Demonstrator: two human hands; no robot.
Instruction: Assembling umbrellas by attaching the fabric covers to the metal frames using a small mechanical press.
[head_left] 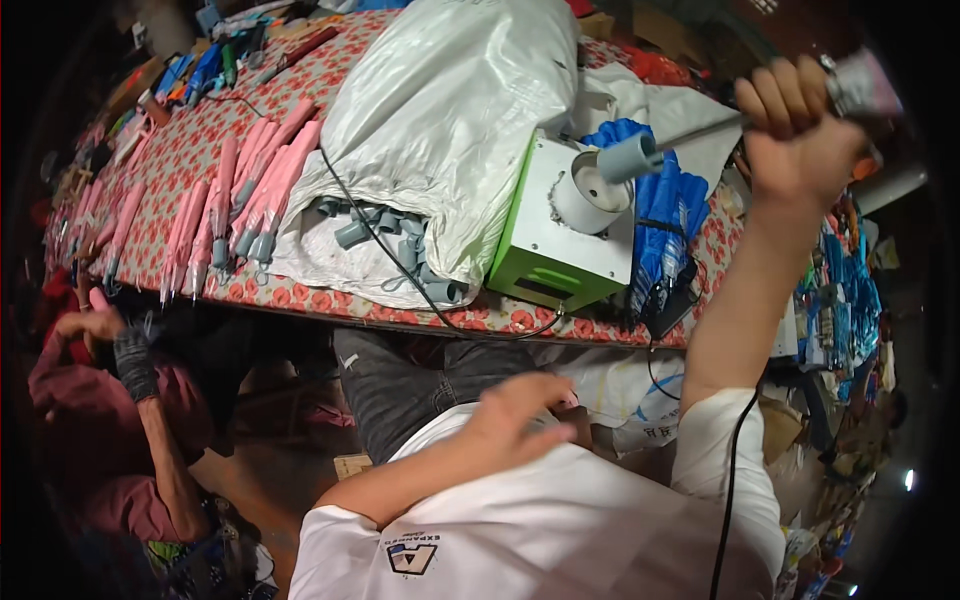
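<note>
Right hand (800,125) fisted round shaft (703,131), grey handle (627,160) leftward; blurred left hand (520,415) spread, seemingly empty.

Sack (450,120) on table (185,125), umbrellas (285,185) left, machine (550,235) right

Dim and cluttered all around you
Before you stretches a table (600,330) under a red-flowered cloth (285,90); brownish floor (245,475) shows below, leftward, and a small white light (908,480) glows far right.
</note>
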